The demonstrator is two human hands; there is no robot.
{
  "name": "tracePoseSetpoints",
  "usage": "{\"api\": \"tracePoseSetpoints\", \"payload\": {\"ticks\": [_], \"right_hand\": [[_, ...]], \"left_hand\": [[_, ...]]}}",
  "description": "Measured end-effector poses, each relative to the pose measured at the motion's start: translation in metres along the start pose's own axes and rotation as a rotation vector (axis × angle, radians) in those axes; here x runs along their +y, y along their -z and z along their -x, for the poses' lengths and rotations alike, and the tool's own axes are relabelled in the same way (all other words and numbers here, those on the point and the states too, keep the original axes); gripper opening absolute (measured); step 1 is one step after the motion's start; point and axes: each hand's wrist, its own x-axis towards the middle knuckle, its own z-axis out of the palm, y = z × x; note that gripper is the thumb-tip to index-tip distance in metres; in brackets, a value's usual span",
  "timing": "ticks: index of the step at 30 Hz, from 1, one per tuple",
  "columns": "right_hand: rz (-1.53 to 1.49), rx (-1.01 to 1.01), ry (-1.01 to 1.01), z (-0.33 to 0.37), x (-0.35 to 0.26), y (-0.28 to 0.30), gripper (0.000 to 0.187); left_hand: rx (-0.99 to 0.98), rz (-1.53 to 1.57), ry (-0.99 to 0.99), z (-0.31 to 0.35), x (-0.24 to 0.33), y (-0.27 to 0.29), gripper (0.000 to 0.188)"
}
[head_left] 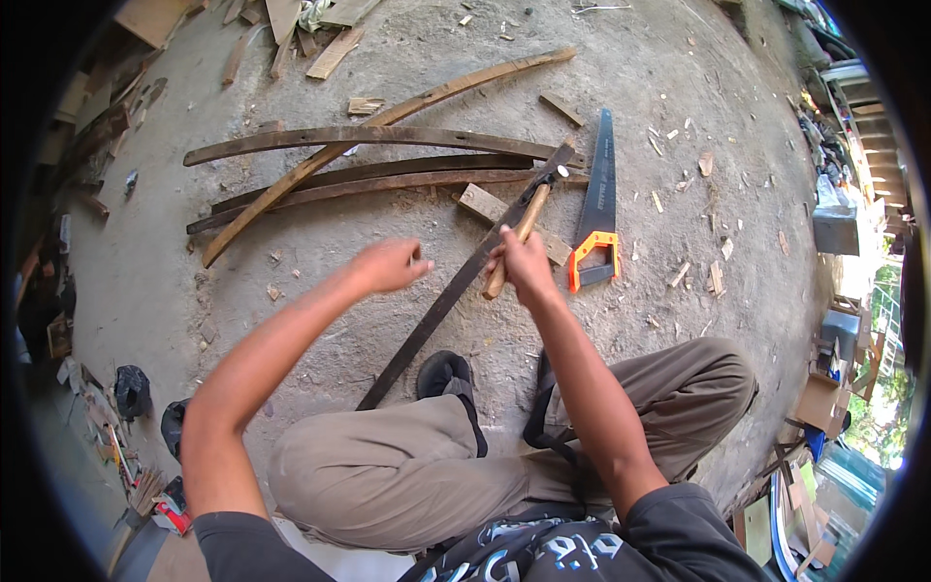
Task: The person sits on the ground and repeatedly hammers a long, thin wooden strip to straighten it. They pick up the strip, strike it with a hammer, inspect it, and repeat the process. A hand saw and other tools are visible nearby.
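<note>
My right hand [526, 264] is wrapped round the wooden handle of a hammer [532, 209], whose metal head lies over the upper part of a long dark wood strip [436, 310]. The strip slants from beside my left knee up across a short wood block [485, 203]. To the left of the strip, my left hand [393, 265] hovers apart from it with curled fingers; whatever they hold, if anything, is too small to make out. Just right of the hammer lies a handsaw [597, 199] with an orange and black handle, blade pointing away from me.
Beyond my hands several long wood strips [378, 136] lie crossed on the dusty concrete floor [320, 228]. Wood scraps [337, 53] are heaped at the far left, and small chips litter the right side. A black plastic bag [132, 390] sits left; a cardboard box [820, 403] stands right.
</note>
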Motion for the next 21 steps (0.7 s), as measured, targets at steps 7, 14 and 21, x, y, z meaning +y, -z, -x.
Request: {"api": "tracePoseSetpoints", "payload": {"ticks": [7, 14, 21], "right_hand": [[-0.052, 0.110, -0.029, -0.072, -0.043, 0.020, 0.023], [-0.020, 0.075, -0.090, -0.078, -0.040, 0.021, 0.027], [-0.070, 0.145, -0.143, -0.067, -0.033, 0.008, 0.029]], "left_hand": [[0.026, 0.158, 0.275, -0.078, 0.021, -0.033, 0.062], [0.467, 0.314, 0.608, -0.078, 0.083, -0.126, 0.051], [0.559, 0.205, 0.590, -0.088, 0.078, -0.155, 0.037]]}}
